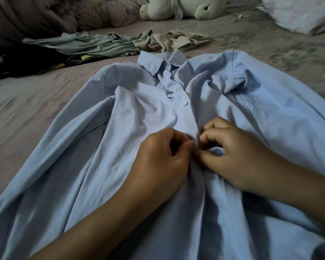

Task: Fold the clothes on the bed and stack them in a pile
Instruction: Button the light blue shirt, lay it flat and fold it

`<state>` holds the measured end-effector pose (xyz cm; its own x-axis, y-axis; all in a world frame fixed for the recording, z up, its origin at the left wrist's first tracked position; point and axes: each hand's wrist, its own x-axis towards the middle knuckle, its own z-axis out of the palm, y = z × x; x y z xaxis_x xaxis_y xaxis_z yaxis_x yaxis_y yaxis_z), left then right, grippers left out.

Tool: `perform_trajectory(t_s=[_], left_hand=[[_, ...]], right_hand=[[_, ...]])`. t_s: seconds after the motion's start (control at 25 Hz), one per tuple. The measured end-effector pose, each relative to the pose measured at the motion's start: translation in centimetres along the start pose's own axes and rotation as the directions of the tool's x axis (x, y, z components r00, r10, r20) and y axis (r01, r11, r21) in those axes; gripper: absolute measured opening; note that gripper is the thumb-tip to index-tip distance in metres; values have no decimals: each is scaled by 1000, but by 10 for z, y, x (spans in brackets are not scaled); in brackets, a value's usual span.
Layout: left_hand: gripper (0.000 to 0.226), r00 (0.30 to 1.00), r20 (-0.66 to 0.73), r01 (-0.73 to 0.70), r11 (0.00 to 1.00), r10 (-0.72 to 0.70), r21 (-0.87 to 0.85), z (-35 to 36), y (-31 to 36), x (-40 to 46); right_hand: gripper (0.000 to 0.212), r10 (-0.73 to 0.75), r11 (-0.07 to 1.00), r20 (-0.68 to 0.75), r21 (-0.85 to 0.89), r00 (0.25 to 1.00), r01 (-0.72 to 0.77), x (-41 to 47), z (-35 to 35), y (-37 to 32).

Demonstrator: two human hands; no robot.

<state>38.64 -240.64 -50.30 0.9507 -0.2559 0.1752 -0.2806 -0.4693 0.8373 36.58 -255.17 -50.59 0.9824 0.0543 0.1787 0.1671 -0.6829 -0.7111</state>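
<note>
One light-blue shirt point(131, 139) lies front-up across the bed point(26, 102), collar far from you. Your left hand point(158, 162) & right hand point(231, 156) both pinch its button placket mid-chest, fingers curled. Approx. three unfolded garments beyond: one green point(86, 44), one beige point(173, 41), one dark point(17, 62).

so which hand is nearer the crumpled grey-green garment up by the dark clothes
Left. The left hand sits below the grey-green garment, on its side; the right hand is further right.
</note>
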Motion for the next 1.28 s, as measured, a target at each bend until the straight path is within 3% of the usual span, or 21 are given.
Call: perform_trajectory(t_s=[0.28,0.48,0.6,0.68,1.04,1.16,1.28], left_hand=[[10,999,34,-1,1000,0,25,0,-2,-2],[20,987,56,155,977,-148,-148,-1,2,1],[21,954,117,298,915,-276,-272,-3,5,4],[23,949,135,315,900,-286,-302,-3,5,4],[15,998,23,58,988,-56,-146,4,-2,-3],[13,1000,-12,-19,994,18,-110,5,-4,-6],[14,996,-17,-89,995,89,-47,4,-7,-7]], right_hand=[[22,-134,974,-127,-201,983,107,1,10,-1],[22,-63,998,-133,-12,989,62,-3,6,1],[22,-76,997,-144,-4,987,76,-5,5,0],[22,-69,997,-129,16,989,72,-3,5,0],[21,-72,994,-183,-98,980,55,-3,16,2],[22,17,997,-192,83,981,-1,-5,13,-1],[24,150,960,-65,248,987,-130,-3,3,-5]])
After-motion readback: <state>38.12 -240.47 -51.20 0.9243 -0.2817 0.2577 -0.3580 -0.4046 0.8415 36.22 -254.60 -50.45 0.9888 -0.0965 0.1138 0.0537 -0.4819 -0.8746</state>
